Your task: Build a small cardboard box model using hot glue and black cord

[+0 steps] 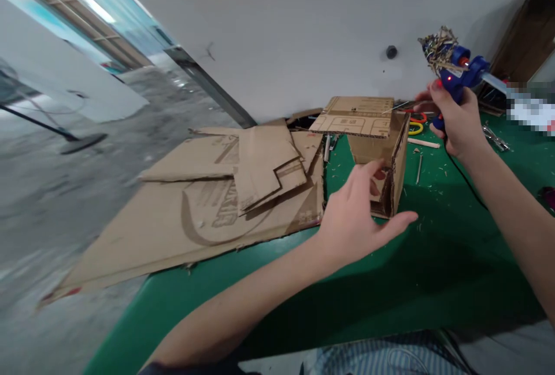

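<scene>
My right hand [455,112] is wrapped round the handle of a blue hot glue gun [455,80], held up above the table. Its red light glows, a clear glue stick [494,81] sticks out at the back, and brown shreds cling round its nozzle. My left hand [355,213] has thumb and fingers spread beside a small cardboard box [399,167], its fingertips in front of the box's open side. Whether those fingertips touch the box I cannot tell. A cardboard flap [355,115] juts out to the left from the box's top.
Flat cardboard pieces [208,207] lie on the left, overhanging the green table [411,282]. Orange and yellow scissors handles [416,126], a thin wooden stick [422,143] and scraps lie behind the box. A white wall [303,34] rises at the back. The gun's cord [463,178] trails right.
</scene>
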{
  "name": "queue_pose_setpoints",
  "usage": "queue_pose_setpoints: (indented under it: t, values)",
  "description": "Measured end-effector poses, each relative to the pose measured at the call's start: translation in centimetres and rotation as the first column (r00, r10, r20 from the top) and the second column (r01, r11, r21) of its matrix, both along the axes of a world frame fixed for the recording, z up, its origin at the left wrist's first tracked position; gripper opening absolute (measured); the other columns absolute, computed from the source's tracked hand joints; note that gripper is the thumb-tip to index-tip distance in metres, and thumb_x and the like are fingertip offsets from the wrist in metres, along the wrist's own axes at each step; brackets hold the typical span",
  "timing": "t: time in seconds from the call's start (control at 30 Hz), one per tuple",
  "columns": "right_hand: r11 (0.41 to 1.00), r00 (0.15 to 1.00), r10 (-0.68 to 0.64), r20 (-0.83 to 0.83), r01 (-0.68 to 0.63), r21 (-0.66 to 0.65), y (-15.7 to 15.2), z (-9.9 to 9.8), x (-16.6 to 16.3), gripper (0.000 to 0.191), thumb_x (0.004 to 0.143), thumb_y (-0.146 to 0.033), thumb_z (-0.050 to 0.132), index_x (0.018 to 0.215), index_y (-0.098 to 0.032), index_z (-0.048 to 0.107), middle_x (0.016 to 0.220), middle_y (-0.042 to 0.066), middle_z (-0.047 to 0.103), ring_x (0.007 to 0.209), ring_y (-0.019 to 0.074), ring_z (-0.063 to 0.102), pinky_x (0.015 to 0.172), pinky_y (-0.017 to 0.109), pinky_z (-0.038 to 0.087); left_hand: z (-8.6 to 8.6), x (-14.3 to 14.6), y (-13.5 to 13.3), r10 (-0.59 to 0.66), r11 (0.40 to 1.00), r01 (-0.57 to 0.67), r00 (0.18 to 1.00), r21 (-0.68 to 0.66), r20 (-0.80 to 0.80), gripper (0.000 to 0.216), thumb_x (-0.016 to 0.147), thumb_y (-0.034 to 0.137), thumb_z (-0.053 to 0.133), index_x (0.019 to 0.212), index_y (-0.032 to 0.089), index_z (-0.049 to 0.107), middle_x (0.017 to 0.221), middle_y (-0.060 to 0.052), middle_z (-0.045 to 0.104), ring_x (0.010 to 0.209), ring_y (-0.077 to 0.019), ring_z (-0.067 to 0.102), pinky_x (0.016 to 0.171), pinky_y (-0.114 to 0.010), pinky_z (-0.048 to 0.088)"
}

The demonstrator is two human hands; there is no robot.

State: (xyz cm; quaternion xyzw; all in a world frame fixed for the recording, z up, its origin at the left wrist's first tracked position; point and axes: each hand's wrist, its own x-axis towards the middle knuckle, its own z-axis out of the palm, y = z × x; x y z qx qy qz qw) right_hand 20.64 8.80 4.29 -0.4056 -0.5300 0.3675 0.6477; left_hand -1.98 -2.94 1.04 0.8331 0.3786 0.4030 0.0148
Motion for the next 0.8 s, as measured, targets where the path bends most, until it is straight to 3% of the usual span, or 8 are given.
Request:
queue_pose_setpoints:
  t: [0.07,0.13,0.2,0.27,0.37,0.53,0.67,0.8]
  values:
    - [0.999,1.000,0.004,0.021,-0.005,0.038,-0.4,1.0,0.8,0.053,0.073,-0.068,0.087,0.089,-0.024,0.065,0.105,0.011,0.074,0.083,0.0193,0.074,0.034,0.025,0.024,-0.6,1.3,0.6,0.038,0.998,-0.040,0.998,-0.045,-0.048,0.039,0.099,0.052,0.065,0.122,0.023,0.052,0.087,-0.003,0.067,0.063,-0.0171,0.064,0.047,-0.029,0.042]
    - [0.997,0.999,0.016,0.044,-0.019,0.080,-0.9,2.1,1.9,0.056,0.069,-0.072,0.089,0.085,-0.022,0.070,0.103,0.010,0.074,0.077,0.0167,0.073,0.033,0.026,0.024,-0.9,1.8,1.7,0.055,0.998,-0.054,0.998,0.030,-0.035,0.015,0.102,0.036,0.058,0.099,0.024,0.050,0.076,0.000,0.061,0.056,-0.0149,0.057,0.044,-0.028,0.034]
    - [0.995,0.998,0.016,0.053,-0.021,0.094,-1.5,3.2,3.1,0.062,0.060,-0.077,0.090,0.082,-0.021,0.072,0.092,0.009,0.074,0.066,0.0149,0.070,0.032,0.027,0.020,-1.1,1.8,2.7,0.064,0.995,-0.066,0.998,0.074,0.028,0.023,0.099,0.026,0.056,0.083,0.026,0.039,0.070,0.002,0.054,0.054,-0.0132,0.052,0.046,-0.027,0.033]
    - [0.995,0.998,0.023,0.062,-0.029,0.097,-2.0,4.2,4.2,0.063,0.057,-0.076,0.091,0.080,-0.021,0.074,0.084,0.007,0.073,0.057,0.0137,0.068,0.031,0.028,0.017,-1.2,1.6,3.5,0.090,0.995,-0.094,0.991,0.039,0.101,0.027,0.095,0.023,0.057,0.081,0.026,0.034,0.069,0.003,0.052,0.055,-0.0126,0.051,0.048,-0.026,0.035]
    - [0.990,0.996,0.026,0.087,-0.038,0.138,-2.6,5.1,5.5,0.057,0.062,-0.072,0.091,0.079,-0.021,0.076,0.082,0.006,0.073,0.052,0.0129,0.067,0.031,0.029,0.015,-1.4,1.4,4.6,0.121,0.993,-0.122,0.979,-0.007,0.164,0.021,0.093,0.023,0.059,0.085,0.026,0.039,0.072,0.002,0.052,0.058,-0.0134,0.051,0.052,-0.027,0.039]
    - [0.976,0.987,0.109,0.119,-0.129,0.176,-3.0,5.2,6.2,0.050,0.074,-0.069,0.087,0.079,-0.020,0.077,0.080,0.008,0.071,0.045,0.0112,0.060,0.029,0.031,0.012,-2.1,1.3,7.6,0.115,0.992,-0.124,0.974,0.037,0.195,0.031,0.096,0.023,0.056,0.079,0.026,0.030,0.072,0.002,0.046,0.062,-0.0136,0.047,0.055,-0.028,0.037]
    - [0.950,0.917,0.274,0.290,-0.304,0.066,-3.7,4.8,5.8,0.052,0.078,-0.071,0.083,0.080,-0.020,0.075,0.070,0.004,0.067,0.042,0.0089,0.054,0.032,0.028,0.021,-2.8,1.4,10.3,0.148,0.976,-0.176,0.968,0.127,0.203,0.030,0.095,0.022,0.056,0.078,0.026,0.031,0.075,0.000,0.050,0.064,-0.0158,0.049,0.059,-0.030,0.038]
    - [0.937,0.850,0.333,0.407,-0.347,-0.043,-4.2,4.5,4.8,0.051,0.082,-0.068,0.082,0.079,-0.019,0.072,0.072,0.003,0.068,0.042,0.0058,0.052,0.037,0.026,0.028,-3.4,1.3,11.7,0.186,0.957,-0.223,0.963,0.188,0.194,0.027,0.096,0.022,0.056,0.078,0.026,0.036,0.075,-0.002,0.053,0.067,-0.0171,0.054,0.063,-0.031,0.041]
